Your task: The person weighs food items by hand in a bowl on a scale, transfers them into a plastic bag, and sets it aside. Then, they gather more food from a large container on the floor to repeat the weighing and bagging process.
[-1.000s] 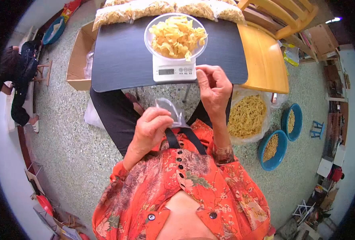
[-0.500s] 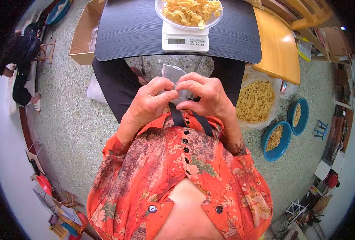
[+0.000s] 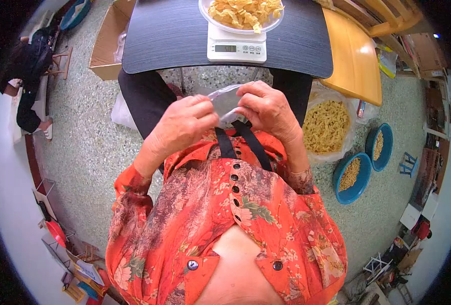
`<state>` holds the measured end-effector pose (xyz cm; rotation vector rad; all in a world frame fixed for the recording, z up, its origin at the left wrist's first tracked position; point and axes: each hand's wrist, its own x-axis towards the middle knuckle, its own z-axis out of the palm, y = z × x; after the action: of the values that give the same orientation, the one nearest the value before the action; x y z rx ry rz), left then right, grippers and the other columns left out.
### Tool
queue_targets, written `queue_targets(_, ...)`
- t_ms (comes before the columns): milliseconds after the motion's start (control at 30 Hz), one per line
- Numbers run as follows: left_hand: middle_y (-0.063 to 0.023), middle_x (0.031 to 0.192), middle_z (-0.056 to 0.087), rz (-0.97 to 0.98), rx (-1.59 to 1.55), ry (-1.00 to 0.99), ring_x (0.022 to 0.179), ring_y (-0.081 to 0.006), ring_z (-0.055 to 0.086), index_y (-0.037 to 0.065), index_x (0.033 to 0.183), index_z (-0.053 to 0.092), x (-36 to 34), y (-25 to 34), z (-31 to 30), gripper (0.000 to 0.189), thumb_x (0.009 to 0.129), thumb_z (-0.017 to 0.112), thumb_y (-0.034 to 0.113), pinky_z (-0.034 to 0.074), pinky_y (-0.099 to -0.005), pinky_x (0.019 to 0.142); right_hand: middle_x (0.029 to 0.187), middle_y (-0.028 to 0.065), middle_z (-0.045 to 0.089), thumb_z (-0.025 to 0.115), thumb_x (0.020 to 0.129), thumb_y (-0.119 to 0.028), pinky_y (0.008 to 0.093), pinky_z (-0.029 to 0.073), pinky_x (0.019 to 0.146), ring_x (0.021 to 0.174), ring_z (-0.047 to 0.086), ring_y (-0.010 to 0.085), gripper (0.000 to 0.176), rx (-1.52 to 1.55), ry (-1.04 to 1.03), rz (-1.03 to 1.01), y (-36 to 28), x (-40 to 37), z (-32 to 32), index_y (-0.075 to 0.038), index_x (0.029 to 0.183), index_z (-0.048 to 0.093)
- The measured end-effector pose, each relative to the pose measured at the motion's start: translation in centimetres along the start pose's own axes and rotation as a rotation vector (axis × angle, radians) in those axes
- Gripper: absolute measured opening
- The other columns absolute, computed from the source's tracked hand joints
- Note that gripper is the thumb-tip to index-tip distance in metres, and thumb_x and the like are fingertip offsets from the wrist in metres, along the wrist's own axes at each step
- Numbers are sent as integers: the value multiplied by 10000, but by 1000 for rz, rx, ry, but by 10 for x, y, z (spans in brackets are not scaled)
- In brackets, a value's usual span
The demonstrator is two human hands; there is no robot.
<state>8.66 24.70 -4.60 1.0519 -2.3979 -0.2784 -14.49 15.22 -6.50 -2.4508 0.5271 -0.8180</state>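
I am watching both hands at work before the chest, just below the table edge. The left hand (image 3: 182,127) and right hand (image 3: 266,109) are each pinching the clear plastic bag (image 3: 224,100) with curled fingers, holding it between them in the air. Ahead, a black table (image 3: 169,40) is bearing a white scale (image 3: 237,49) topped by a clear bowl (image 3: 210,23) of yellow pieces. A wooden seat (image 3: 352,61) is adjoining the table's right side. On the speckled floor (image 3: 83,142) are lying a cardboard box (image 3: 103,51), a large sack of yellow pieces (image 3: 327,127) and two basins, the nearer blue basin (image 3: 348,199) and the farther blue basin (image 3: 385,152). Another person (image 3: 29,66) is sitting at far left.
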Motion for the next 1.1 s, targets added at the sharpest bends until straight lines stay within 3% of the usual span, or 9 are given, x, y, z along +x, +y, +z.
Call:
queue_targets(67, -81, 903, 575, -143, 73, -21, 916, -267, 625, 61, 926, 634, -2, -4, -6, 209, 727, 695, 83, 541, -358, 769, 901, 65, 668, 811, 752, -137, 373, 546, 706, 814, 651, 274, 187, -27, -106, 30, 3, -4, -2, -53, 793, 650)
queue_targets(333, -99, 895, 581, -186, 19, 118, 921, -306, 632, 29, 958, 671, 0, -4, -1, 209, 750, 686, 13, 556, -395, 767, 791, 48, 654, 789, 783, -171, 362, 535, 663, 736, 633, 256, 163, -61, 25, 21, 1, 0, 10, -82, 799, 654)
queue_targets(500, -106, 1023, 652, -265, -31, 181, 967, -311, 642, 48, 1008, 701, 8, -2, -3, 255, 753, 698, 38, 554, -412, 813, 736, 41, 634, 762, 806, -195, 370, 537, 648, 708, 629, 253, 157, -106, 35, 11, 0, 2, 15, -98, 800, 639)
queue_targets(700, -47, 1030, 636, -147, 241, 176, 966, -256, 627, 86, 946, 700, 11, -1, 3, 210, 739, 678, 107, 508, -385, 786, 758, 64, 670, 800, 790, -117, 345, 523, 597, 656, 635, 240, 117, -105, 33, -5, -16, 7, 14, -73, 840, 703)
queue_targets(767, -33, 986, 643, -160, 268, 205, 933, -239, 633, 102, 906, 716, 11, -1, -1, 179, 737, 668, 135, 485, -373, 779, 827, 63, 683, 804, 807, -164, 331, 558, 627, 743, 681, 241, 153, 340, 2, 167, -25, 9, 1, -71, 872, 702)
queue_targets(800, -46, 969, 656, -163, 146, 172, 930, -255, 633, 83, 886, 725, 8, -4, -5, 163, 729, 686, 105, 501, -384, 790, 859, 77, 693, 837, 787, -163, 319, 566, 645, 778, 699, 257, 186, 399, 159, 19, -14, 13, 1, -73, 909, 729)
queue_targets(867, -70, 924, 658, -180, -127, 120, 918, -281, 635, 50, 869, 722, 3, -9, -6, 149, 722, 695, 59, 533, -388, 771, 941, 68, 689, 851, 751, -179, 337, 571, 674, 808, 699, 282, 269, 209, 199, 41, -13, 24, -12, -103, 971, 717)
queue_targets(1033, -47, 894, 621, -63, -135, 48, 912, -266, 626, 54, 869, 684, 10, -7, -2, 193, 676, 686, 47, 556, -376, 790, 1046, 68, 680, 837, 757, -178, 342, 563, 723, 866, 700, 247, 341, -54, 131, 21, -5, 41, -4, -141, 1070, 708)
queue_targets(1100, -41, 916, 618, 1, -173, -23, 940, -264, 620, 56, 860, 674, 10, -8, -2, 195, 667, 696, 49, 556, -377, 787, 978, 61, 661, 830, 757, -212, 357, 556, 721, 851, 684, 259, 344, -66, -66, 94, -2, 40, 3, -141, 1067, 699)
